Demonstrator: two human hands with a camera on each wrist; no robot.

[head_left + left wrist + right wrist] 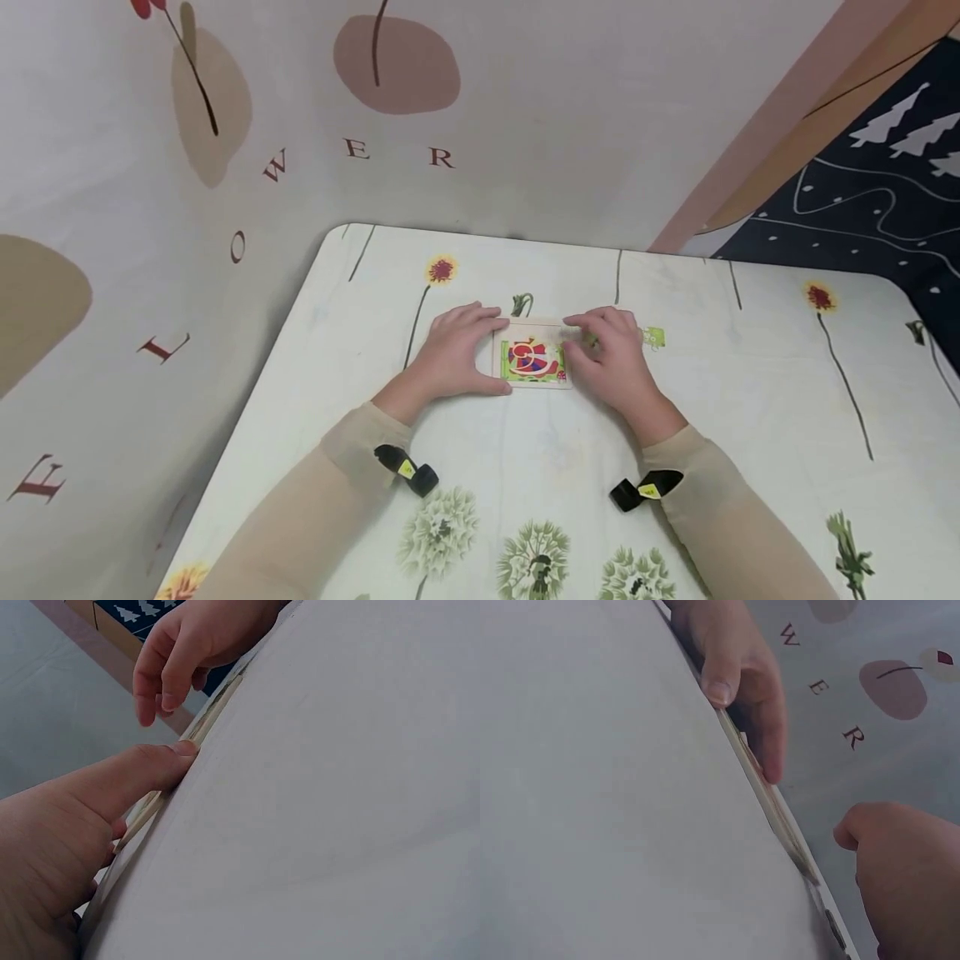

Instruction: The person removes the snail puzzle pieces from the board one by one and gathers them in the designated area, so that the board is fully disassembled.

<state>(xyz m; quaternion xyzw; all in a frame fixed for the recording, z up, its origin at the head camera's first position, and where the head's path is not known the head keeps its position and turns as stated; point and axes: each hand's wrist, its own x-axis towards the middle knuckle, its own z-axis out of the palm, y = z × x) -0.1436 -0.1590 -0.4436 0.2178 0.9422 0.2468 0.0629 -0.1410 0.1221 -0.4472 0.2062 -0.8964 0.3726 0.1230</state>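
A small wooden puzzle board (532, 362) with a bright snail-like picture lies flat on the table. My left hand (459, 354) grips its left end, the thumb on the near edge and the fingers by the far edge; the left wrist view shows that thumb (161, 766) against the board's side. Over the board's right end is my right hand (611, 358), thumb and forefinger apart. Seen in the left wrist view, the right hand (199, 649) hangs above the board with loosely bent fingers and nothing visible between them. A green patch shows partly behind its fingers.
A small lime-green flat shape (654, 337) is right of the right hand; I cannot tell whether it is a piece or print. The flower-printed tablecloth (750, 375) covers the table. A pale printed curtain (562, 125) stands behind the far edge.
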